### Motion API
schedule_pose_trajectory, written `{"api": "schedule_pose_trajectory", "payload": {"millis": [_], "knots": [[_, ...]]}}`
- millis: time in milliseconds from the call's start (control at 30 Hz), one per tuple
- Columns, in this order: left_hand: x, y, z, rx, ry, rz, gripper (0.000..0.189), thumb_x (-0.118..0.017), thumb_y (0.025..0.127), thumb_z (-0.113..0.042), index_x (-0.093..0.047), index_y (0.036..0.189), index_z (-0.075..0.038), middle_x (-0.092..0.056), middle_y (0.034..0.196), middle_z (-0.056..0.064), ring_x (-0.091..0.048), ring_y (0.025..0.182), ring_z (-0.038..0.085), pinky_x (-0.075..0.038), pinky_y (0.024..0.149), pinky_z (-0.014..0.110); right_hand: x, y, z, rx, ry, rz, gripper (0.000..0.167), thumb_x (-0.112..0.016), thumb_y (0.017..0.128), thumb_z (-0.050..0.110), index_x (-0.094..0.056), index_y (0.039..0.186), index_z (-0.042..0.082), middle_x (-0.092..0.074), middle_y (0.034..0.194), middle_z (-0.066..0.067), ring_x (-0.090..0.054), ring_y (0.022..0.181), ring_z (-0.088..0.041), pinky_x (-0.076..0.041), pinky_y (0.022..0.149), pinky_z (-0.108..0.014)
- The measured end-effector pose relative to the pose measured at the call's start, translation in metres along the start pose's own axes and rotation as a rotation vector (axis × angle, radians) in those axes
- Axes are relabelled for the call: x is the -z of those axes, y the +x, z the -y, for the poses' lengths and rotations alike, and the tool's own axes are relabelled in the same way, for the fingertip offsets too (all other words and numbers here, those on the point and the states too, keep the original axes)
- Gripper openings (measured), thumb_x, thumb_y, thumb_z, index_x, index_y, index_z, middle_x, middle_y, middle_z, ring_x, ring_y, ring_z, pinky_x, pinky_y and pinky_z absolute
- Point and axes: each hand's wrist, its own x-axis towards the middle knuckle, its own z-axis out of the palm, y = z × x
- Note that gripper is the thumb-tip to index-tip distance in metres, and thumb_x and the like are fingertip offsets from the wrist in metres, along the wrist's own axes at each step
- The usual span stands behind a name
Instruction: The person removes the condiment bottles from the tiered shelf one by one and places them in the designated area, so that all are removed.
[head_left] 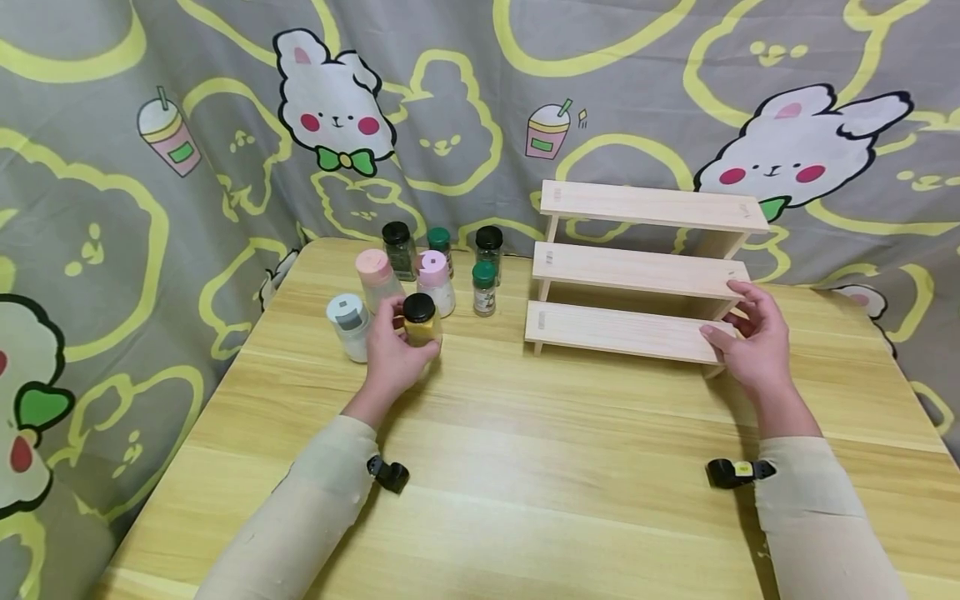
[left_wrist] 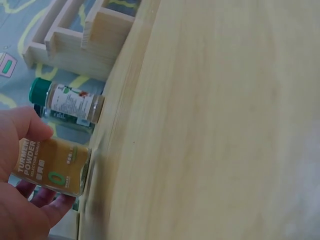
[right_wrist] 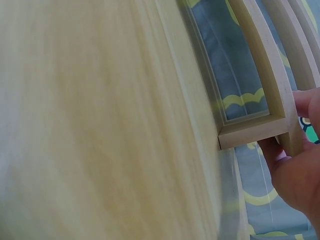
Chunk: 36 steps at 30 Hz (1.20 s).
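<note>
My left hand (head_left: pixel 392 354) holds a turmeric powder jar (left_wrist: pixel 56 162) with a black lid and a yellow-orange label. The thumb and fingers are around its sides, and its base is close over the table in the left wrist view. My right hand (head_left: pixel 759 343) grips the right end of a pale three-step wooden rack (head_left: pixel 637 268). Its thumb lies at the end of the lowest step, while the fingers reach to the middle step. In the right wrist view the fingers wrap about the rack's end upright (right_wrist: pixel 252 131). All three steps are bare.
Left of the rack stands a group of shakers and jars: a white-lidded shaker (head_left: pixel 348 329), a pink-lidded bottle (head_left: pixel 378 279), a lilac-lidded one (head_left: pixel 435 283), a small green-lidded jar (head_left: pixel 484 290) and black-lidded jars (head_left: pixel 400 250). A patterned curtain (head_left: pixel 450 108) hangs behind the wooden table (head_left: pixel 525 483).
</note>
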Motion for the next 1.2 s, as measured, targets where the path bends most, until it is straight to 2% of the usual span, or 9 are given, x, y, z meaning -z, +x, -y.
{"api": "schedule_pose_trajectory", "payload": {"millis": [133,333,500,733,900,1067,1133,1200], "knots": [[0.0,-0.001,0.001,0.001,0.006,0.009,0.068,-0.082,0.071,0.005,-0.046,0.127,-0.005,-0.053,0.123,0.014,-0.053,0.109,0.032,-0.049,0.092,0.047,0.001,-0.001,0.001,-0.01,-0.043,0.003,0.078,-0.07,0.082,-0.017,-0.053,0.143,0.029,-0.046,0.132,-0.006,-0.05,0.104,-0.015,-0.05,0.058,-0.016],[-0.001,-0.003,0.002,0.004,-0.004,0.016,0.069,-0.082,0.07,0.006,-0.045,0.128,-0.005,-0.053,0.123,0.014,-0.053,0.109,0.032,-0.049,0.092,0.047,0.001,-0.002,0.002,-0.013,-0.043,0.009,0.077,-0.07,0.083,-0.016,-0.052,0.143,0.029,-0.046,0.132,-0.006,-0.05,0.105,-0.015,-0.049,0.057,-0.016],[-0.003,-0.003,0.003,0.01,-0.005,0.019,0.071,-0.082,0.069,0.007,-0.045,0.129,-0.004,-0.052,0.123,0.014,-0.053,0.11,0.032,-0.05,0.093,0.046,0.001,-0.002,0.002,-0.009,-0.01,-0.001,0.077,-0.07,0.082,-0.018,-0.054,0.142,0.027,-0.048,0.129,-0.004,-0.051,0.103,-0.015,-0.049,0.057,-0.016],[-0.008,-0.003,0.002,0.01,0.003,0.029,0.073,-0.082,0.069,0.007,-0.044,0.131,-0.004,-0.053,0.126,0.013,-0.053,0.113,0.031,-0.049,0.095,0.046,0.005,-0.004,-0.003,-0.005,0.119,-0.008,0.078,-0.068,0.078,-0.024,-0.057,0.139,0.023,-0.05,0.123,-0.004,-0.053,0.1,-0.017,-0.05,0.054,-0.016],[-0.011,-0.004,-0.003,-0.041,0.075,0.027,0.081,-0.082,0.068,0.003,-0.042,0.138,-0.007,-0.049,0.134,0.012,-0.05,0.12,0.029,-0.045,0.099,0.045,0.007,-0.004,-0.005,-0.003,0.134,-0.013,0.078,-0.068,0.077,-0.025,-0.057,0.138,0.022,-0.05,0.123,-0.006,-0.053,0.099,-0.017,-0.049,0.051,-0.017],[-0.012,-0.007,-0.013,-0.105,0.126,-0.011,0.087,-0.084,0.07,-0.007,-0.039,0.144,-0.009,-0.045,0.139,0.012,-0.045,0.126,0.026,-0.038,0.106,0.043,0.005,-0.003,-0.001,-0.028,0.041,-0.016,0.079,-0.07,0.078,-0.022,-0.056,0.14,0.025,-0.049,0.125,-0.007,-0.052,0.103,-0.019,-0.05,0.052,-0.018],[-0.012,-0.008,-0.018,-0.135,0.134,-0.023,0.086,-0.085,0.071,-0.009,-0.04,0.144,-0.01,-0.045,0.14,0.011,-0.044,0.128,0.025,-0.036,0.107,0.043,0.005,-0.003,0.002,-0.047,-0.008,-0.01,0.079,-0.072,0.08,-0.018,-0.055,0.142,0.027,-0.047,0.129,-0.006,-0.05,0.112,-0.022,-0.052,0.056,-0.019],[-0.011,-0.009,-0.022,-0.18,0.148,-0.027,0.084,-0.085,0.072,-0.01,-0.041,0.143,-0.009,-0.045,0.14,0.011,-0.043,0.129,0.025,-0.035,0.109,0.043,0.005,-0.004,0.006,-0.059,-0.078,-0.001,0.077,-0.074,0.083,-0.011,-0.052,0.144,0.029,-0.043,0.137,-0.006,-0.045,0.123,-0.025,-0.054,0.073,-0.022]]}}
